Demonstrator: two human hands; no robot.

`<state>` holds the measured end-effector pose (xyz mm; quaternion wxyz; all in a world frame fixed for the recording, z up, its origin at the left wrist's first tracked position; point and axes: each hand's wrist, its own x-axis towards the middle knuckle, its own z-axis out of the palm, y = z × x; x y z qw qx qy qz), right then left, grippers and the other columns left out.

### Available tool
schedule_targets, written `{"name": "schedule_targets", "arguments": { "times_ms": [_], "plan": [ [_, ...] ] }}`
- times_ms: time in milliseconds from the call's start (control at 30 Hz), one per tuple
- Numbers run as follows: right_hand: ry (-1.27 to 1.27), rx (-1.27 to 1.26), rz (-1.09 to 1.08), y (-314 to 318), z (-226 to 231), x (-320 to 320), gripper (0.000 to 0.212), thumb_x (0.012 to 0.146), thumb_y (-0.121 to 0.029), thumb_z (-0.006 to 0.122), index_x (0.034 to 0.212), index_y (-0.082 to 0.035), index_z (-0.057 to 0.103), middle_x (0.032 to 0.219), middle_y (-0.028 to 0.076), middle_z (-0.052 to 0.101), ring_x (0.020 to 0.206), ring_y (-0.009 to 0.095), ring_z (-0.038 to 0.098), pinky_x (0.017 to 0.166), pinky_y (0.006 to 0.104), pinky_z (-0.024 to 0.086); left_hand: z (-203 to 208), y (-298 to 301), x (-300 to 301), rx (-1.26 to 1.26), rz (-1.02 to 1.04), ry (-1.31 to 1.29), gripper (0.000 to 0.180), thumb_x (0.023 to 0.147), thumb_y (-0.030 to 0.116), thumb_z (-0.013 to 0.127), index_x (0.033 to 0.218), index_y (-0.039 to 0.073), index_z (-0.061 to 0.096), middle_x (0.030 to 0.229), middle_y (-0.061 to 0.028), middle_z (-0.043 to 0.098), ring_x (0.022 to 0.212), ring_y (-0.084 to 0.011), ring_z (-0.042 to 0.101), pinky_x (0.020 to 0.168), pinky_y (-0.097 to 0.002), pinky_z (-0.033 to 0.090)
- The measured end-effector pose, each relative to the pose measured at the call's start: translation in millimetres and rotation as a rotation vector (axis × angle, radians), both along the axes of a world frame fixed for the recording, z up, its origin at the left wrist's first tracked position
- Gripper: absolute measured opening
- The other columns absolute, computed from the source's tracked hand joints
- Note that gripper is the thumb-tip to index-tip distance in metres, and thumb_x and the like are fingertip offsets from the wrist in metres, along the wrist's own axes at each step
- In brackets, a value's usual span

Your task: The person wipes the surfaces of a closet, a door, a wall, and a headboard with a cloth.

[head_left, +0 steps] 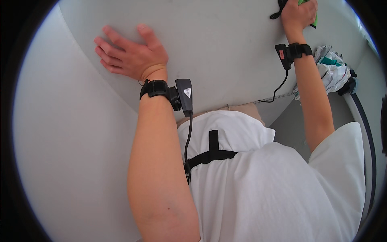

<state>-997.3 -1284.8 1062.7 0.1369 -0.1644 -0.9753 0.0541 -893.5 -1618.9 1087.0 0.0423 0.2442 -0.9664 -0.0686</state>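
My left hand (135,56) rests with fingers spread on a broad pale grey surface (217,52), near where it meets a white panel on the left. It holds nothing. At the top right, my right hand (299,15) has its fingers wrapped round a bright green thing with a black edge (314,20). A black loop (277,15) sticks out beside that hand. Most of the green thing is hidden by the hand and cut off by the picture's upper edge, so its kind cannot be made out.
A heap of crumpled white, teal and black cloths (334,70) lies at the right, beside my right forearm. The white panel (68,121) rises along the left. Both wrists carry black strapped devices with cables. A dark curved edge (367,133) runs down the far right.
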Motion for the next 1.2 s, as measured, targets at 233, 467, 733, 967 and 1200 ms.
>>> {"name": "schedule_targets", "arguments": {
  "times_ms": [233, 467, 733, 967, 1200],
  "plan": [
    [-0.028, 0.084, 0.122, 1.7, -3.6, 9.2, 0.066, 0.09, -0.036, 0.05, 0.135, 0.008, 0.032, 0.137, 0.029, 0.036, 0.126, 0.043, 0.033, 0.107, 0.0481, 0.024, 3.9, 0.6, -5.3, 0.008, -0.014, 0.017, 0.072, 0.088, 0.06, 0.037, 0.141, 0.012, 0.029, 0.145, -0.0198, 0.024, 0.132, -0.037, 0.023, 0.105, -0.0529, 0.018],
    [-0.29, -0.117, 0.617, -52.0, 37.2, 120.3, 0.079, 0.082, -0.036, 0.054, 0.139, 0.01, 0.023, 0.145, 0.028, 0.024, 0.134, 0.042, 0.022, 0.11, 0.051, 0.013, 2.8, -3.3, -0.5, -0.024, -0.011, -0.003, 0.072, 0.088, 0.06, 0.037, 0.141, 0.011, 0.029, 0.144, -0.0205, 0.025, 0.132, -0.0377, 0.023, 0.106, -0.0526, 0.019],
    [-0.314, -0.088, 0.692, 3.7, 46.3, 83.2, 0.076, 0.08, -0.026, 0.058, 0.142, 0.002, 0.024, 0.146, 0.023, 0.027, 0.134, 0.039, 0.026, 0.11, 0.0478, 0.017, 3.5, -2.4, 1.1, 0.01, -0.03, 0.0, 0.072, 0.088, 0.06, 0.036, 0.14, 0.01, 0.028, 0.143, -0.0209, 0.025, 0.132, -0.038, 0.022, 0.106, -0.0535, 0.017],
    [-0.218, -0.052, 0.441, 9.5, 16.6, 31.1, 0.066, 0.087, -0.035, 0.056, 0.136, 0.003, 0.034, 0.141, 0.039, 0.019, 0.131, 0.053, 0.018, 0.109, 0.0541, 0.014, 0.3, -0.1, -2.2, -0.018, -0.023, 0.024, 0.072, 0.088, 0.06, 0.037, 0.14, 0.011, 0.03, 0.142, -0.0207, 0.026, 0.131, -0.0383, 0.024, 0.105, -0.0535, 0.018],
    [-0.359, -0.268, 0.801, -111.9, 72.2, 72.3, 0.062, 0.09, -0.031, 0.05, 0.135, 0.009, 0.031, 0.137, 0.03, 0.035, 0.126, 0.044, 0.033, 0.106, 0.0493, 0.025, -1.4, -1.4, 1.0, -0.036, -0.038, 0.028, 0.07, 0.088, 0.059, 0.038, 0.139, 0.011, 0.032, 0.141, -0.0198, 0.028, 0.13, -0.0381, 0.026, 0.104, -0.0542, 0.021]
  ]
}}
